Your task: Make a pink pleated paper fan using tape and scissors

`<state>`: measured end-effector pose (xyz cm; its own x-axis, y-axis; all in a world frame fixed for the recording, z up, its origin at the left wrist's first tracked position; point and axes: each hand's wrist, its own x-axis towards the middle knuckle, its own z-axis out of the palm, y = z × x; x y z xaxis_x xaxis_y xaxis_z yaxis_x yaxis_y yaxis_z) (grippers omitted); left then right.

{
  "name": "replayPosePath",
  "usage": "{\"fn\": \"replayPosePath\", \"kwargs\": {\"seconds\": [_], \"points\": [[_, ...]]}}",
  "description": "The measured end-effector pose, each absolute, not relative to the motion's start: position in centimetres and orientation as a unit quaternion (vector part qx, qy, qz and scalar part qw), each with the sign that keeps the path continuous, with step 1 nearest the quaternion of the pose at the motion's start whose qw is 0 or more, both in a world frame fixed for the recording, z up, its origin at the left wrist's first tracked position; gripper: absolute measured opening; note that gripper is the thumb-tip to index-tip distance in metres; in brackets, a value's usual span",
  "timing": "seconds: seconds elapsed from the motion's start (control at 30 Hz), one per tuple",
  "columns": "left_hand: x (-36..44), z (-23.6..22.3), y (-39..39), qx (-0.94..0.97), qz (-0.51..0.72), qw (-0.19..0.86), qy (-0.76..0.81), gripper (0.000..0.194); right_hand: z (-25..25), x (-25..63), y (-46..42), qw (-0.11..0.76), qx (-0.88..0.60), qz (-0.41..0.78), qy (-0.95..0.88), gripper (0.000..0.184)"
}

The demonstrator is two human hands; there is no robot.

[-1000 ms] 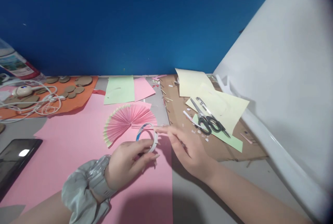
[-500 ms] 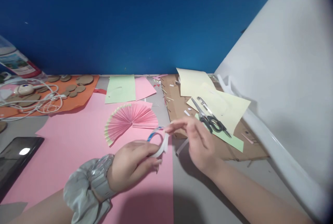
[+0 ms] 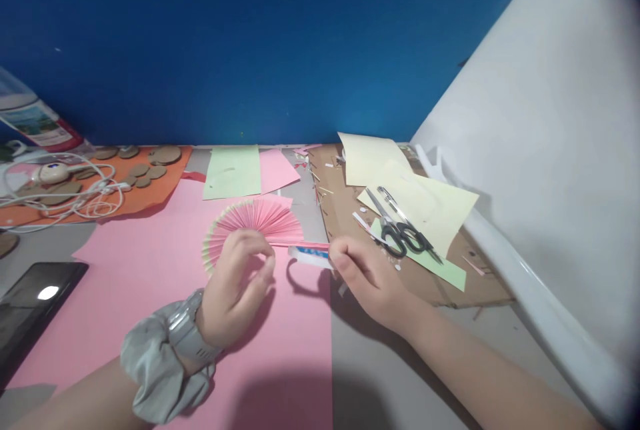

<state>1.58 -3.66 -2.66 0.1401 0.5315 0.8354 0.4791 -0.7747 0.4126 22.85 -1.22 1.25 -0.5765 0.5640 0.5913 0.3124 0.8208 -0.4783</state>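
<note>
Pleated pink paper fan (image 3: 253,223): lies spread in a half-circle on the large pink sheet (image 3: 150,283), near the middle of the counter (image 3: 380,363). Its straight lower edge runs rightward as a thin pink strip toward the right hand.

Tape strip (image 3: 310,255): white with blue print, held just above the pink sheet at the right end of the fan's lower edge. It throws a curved shadow on the sheet below. Whether it already touches the fan cannot be told.

Right hand (image 3: 367,280): grip pressed together, thumb and forefinger pinching the right end of the tape strip.

Left hand (image 3: 235,290): fingers curled loosely, tips resting on or just over the fan's lower middle. It carries nothing; whether the fingers actually press the paper cannot be told. A watch and a grey scrunchie (image 3: 155,363) sit on the wrist.

Step in hand, as judged: fixing tape to the fan's base edge. The next move calls for laying the strip flat along that edge while the left hand steadies the pleats against springing open.

Surroundings: scissors (image 3: 403,233) lie well apart to the right on yellow paper (image 3: 440,207) over a cardboard sheet (image 3: 345,207). A green sheet (image 3: 233,170) lies behind the fan. White cable (image 3: 75,197) rests on orange paper (image 3: 160,187) at far left; a dark phone (image 3: 35,300) lies at the left edge.
</note>
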Motion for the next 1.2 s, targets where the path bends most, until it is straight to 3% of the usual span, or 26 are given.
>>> {"fn": "replayPosePath", "kwargs": {"seconds": [0.1,0.17,0.3,0.5,0.7,1.2], "points": [[1.3,-2.3,-3.9,0.806,0.508,0.065,0.297,0.017,0.9,22.8,-1.2,0.353,-0.199,-0.014,-0.914,0.024],[1.4,-2.2,-4.1,0.815,0.497,0.055,0.292,0.009,0.6,22.6,-1.0,0.328,-0.154,-0.120,-0.924,0.021],[1.8,-2.3,-4.0,0.812,0.493,0.004,0.311,0.008,0.3,22.3,-0.6,0.326,-0.102,-0.222,-0.913,0.020],[1.9,-2.4,-3.7,0.778,0.496,0.009,0.385,0.002,0.9,22.7,-0.5,0.328,-0.107,-0.243,-0.907,0.022],[1.9,-2.1,-3.7,0.819,0.442,0.037,0.364,0.016,1.0,22.7,-0.6,0.319,-0.106,-0.256,-0.906,0.023],[0.9,-2.1,-3.3,0.783,0.500,-0.101,0.357,0.013,2.7,24.5,0.5,0.326,-0.167,-0.303,-0.880,0.008]]}}
